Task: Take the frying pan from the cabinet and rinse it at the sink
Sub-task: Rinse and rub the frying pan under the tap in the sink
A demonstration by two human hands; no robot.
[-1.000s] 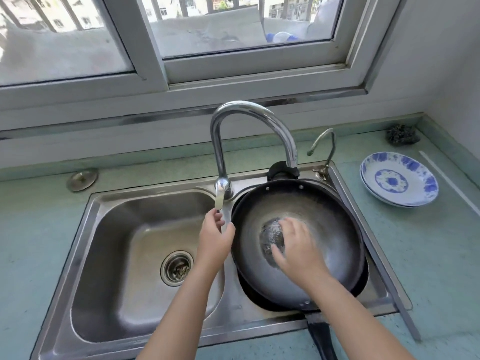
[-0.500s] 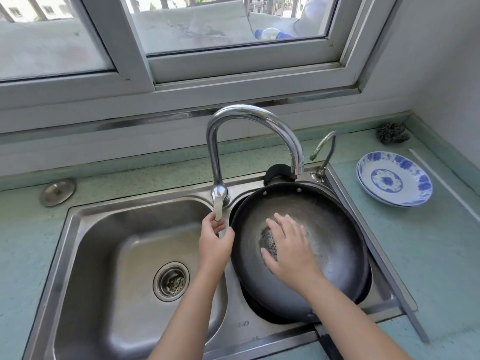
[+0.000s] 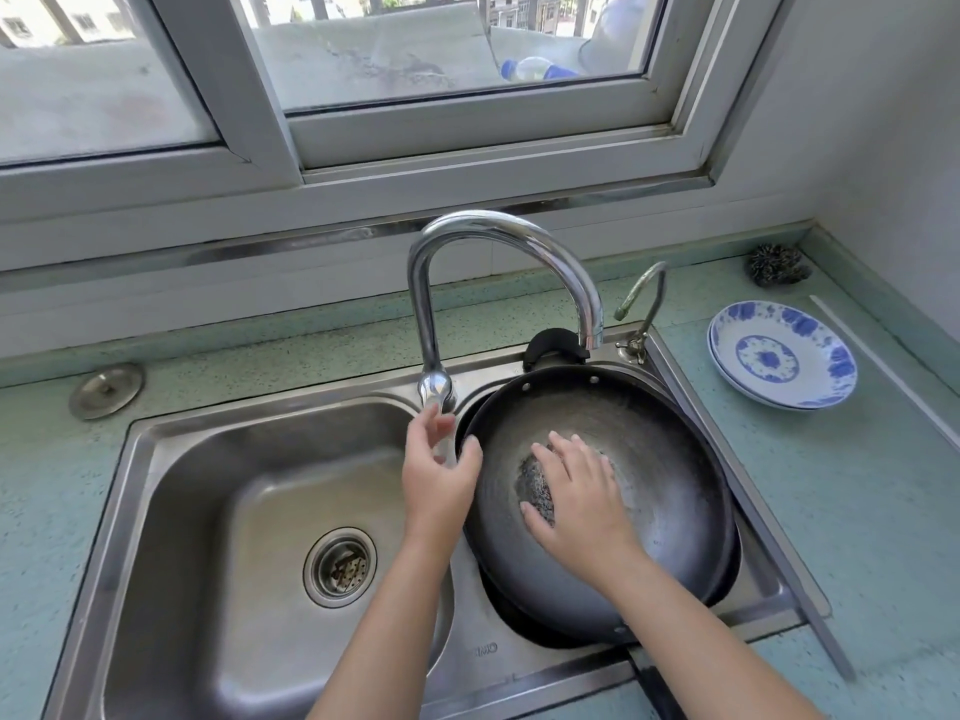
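Step in hand: the scrub-and-rinse stage, judged from the layout. The frying pan already sits in the right basin of the double sink, tilted a little, its long handle pointing back toward the person at the lower edge of view.

Right hand: palm down inside the pan, fingers spread and pressed flat on a steel-wool scourer at the pan's centre. Only the scourer's left part shows beyond the fingers.

Left hand: at the faucet lever, thumb and fingers loosely curled around its tip, not clamped. Whether it actually grips the lever, I cannot tell.

Faucet spout arches over the pan's far rim. No stream of water is visible (glare on the metal makes this hard to rule out).

Next move, as I read it: the lever needs working to bring water on, while the right hand holds the scourer down and rubs in circles; the pan rests loose in the basin, so pressure should stay central or it may rock.

Surroundings: pale green speckled countertop; stacked blue-and-white plates to the right, well apart from the sink; a second dark scourer in the back corner; a round metal sink cap at left; a small side tap; a sliding window above, daylight strong.
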